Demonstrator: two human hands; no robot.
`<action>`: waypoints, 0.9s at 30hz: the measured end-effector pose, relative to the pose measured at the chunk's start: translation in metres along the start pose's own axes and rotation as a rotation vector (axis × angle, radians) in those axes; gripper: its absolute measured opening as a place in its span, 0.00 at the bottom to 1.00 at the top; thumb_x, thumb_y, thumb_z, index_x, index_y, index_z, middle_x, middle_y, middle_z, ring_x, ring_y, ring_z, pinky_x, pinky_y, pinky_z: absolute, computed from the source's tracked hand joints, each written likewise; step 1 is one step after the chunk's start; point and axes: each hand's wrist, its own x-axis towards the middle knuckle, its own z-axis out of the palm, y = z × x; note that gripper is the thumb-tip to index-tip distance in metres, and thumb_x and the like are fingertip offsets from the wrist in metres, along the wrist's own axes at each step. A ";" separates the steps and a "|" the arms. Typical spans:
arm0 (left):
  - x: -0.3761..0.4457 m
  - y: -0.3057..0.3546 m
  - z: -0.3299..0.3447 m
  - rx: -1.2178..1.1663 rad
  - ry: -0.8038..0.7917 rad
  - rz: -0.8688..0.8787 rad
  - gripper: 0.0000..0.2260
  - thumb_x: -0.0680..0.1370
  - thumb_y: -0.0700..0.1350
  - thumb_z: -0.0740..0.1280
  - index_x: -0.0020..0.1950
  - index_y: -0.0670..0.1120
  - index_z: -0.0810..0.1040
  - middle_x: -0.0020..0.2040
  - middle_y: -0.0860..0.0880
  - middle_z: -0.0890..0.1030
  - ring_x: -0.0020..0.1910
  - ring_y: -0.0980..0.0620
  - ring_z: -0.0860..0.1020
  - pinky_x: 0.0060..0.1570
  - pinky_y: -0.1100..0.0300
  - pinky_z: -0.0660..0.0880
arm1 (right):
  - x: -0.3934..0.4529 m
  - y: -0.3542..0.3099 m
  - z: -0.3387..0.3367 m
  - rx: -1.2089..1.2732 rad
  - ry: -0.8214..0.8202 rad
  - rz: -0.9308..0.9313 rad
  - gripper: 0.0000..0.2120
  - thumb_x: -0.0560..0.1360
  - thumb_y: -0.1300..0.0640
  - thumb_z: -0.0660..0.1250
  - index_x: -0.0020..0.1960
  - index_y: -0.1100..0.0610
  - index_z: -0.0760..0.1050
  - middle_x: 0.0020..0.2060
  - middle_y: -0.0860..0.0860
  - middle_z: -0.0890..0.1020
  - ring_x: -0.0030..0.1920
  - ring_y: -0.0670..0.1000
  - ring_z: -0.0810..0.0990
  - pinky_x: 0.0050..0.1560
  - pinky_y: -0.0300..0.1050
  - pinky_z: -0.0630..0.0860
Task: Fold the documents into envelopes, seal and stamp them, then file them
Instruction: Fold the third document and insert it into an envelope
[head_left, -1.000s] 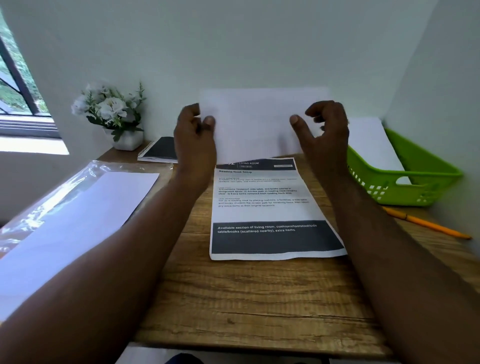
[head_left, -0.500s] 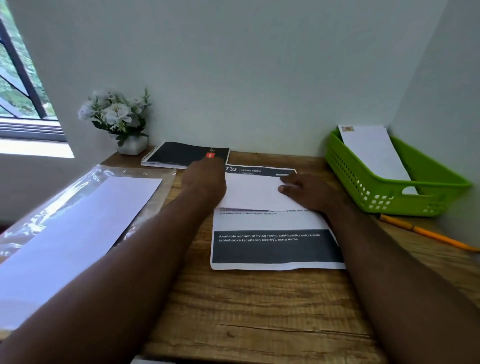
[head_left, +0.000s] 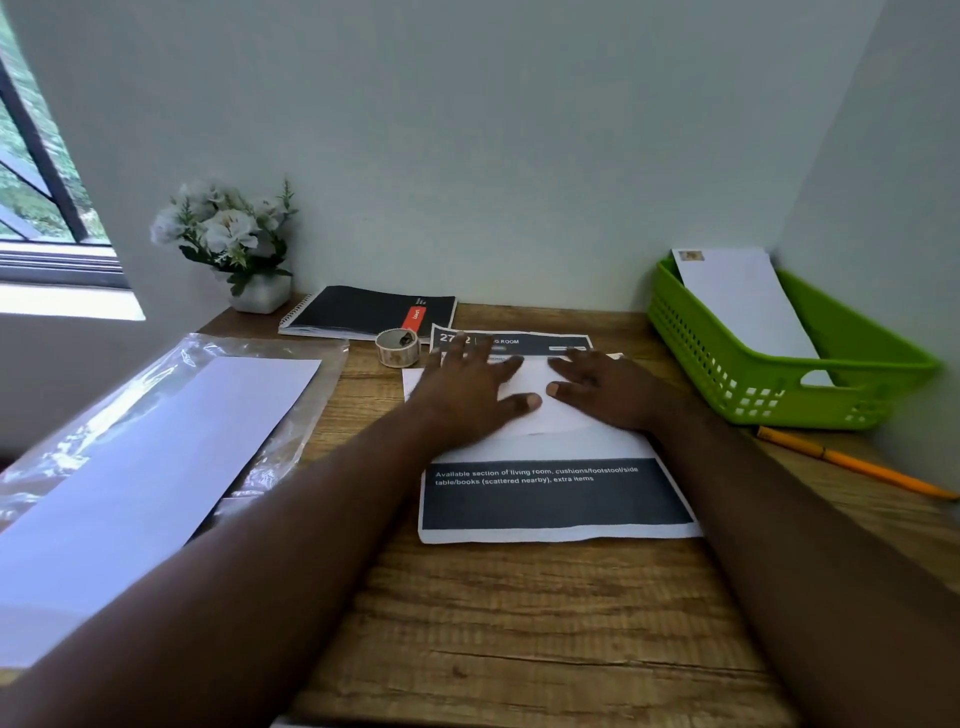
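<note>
A folded white paper (head_left: 540, 410) lies on top of a printed document (head_left: 556, 493) with dark bands in the middle of the wooden desk (head_left: 519, 623). My left hand (head_left: 467, 395) presses flat on the folded paper's left part, fingers spread. My right hand (head_left: 602, 387) presses flat on its right part. Neither hand grips anything. A roll of tape (head_left: 397, 346) stands just left of the document's top edge. A stamped white envelope (head_left: 743, 306) leans in the green basket (head_left: 769, 384) at the right.
White sheets (head_left: 156, 467) in a clear plastic sleeve lie at the left. A black spiral notebook (head_left: 363, 312) and a white flower pot (head_left: 234, 244) sit at the back by the wall. An orange pencil (head_left: 852, 462) lies in front of the basket.
One second ago both hands held the white sheet up in the air. They brought it down folded onto the printed document and now press it flat, hands spread wider apart.
</note>
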 end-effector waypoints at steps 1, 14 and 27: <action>0.001 0.000 0.004 -0.001 -0.074 -0.025 0.33 0.75 0.71 0.47 0.77 0.60 0.50 0.79 0.47 0.46 0.77 0.42 0.42 0.73 0.39 0.43 | -0.002 0.000 -0.002 0.018 -0.019 -0.011 0.28 0.77 0.36 0.56 0.74 0.44 0.61 0.76 0.48 0.59 0.76 0.48 0.55 0.73 0.46 0.49; 0.004 -0.015 0.008 -0.002 -0.284 -0.050 0.45 0.57 0.83 0.40 0.72 0.71 0.38 0.78 0.56 0.38 0.77 0.46 0.39 0.69 0.31 0.38 | -0.009 -0.008 -0.001 -0.125 -0.157 0.001 0.38 0.69 0.26 0.45 0.76 0.39 0.47 0.78 0.46 0.48 0.77 0.50 0.45 0.75 0.56 0.43; 0.001 -0.078 -0.022 -0.099 0.414 -0.443 0.14 0.71 0.55 0.71 0.52 0.49 0.83 0.55 0.42 0.74 0.55 0.40 0.73 0.51 0.51 0.71 | -0.005 -0.029 -0.007 -0.076 0.005 -0.027 0.36 0.70 0.27 0.54 0.72 0.45 0.64 0.76 0.48 0.60 0.74 0.51 0.60 0.73 0.51 0.57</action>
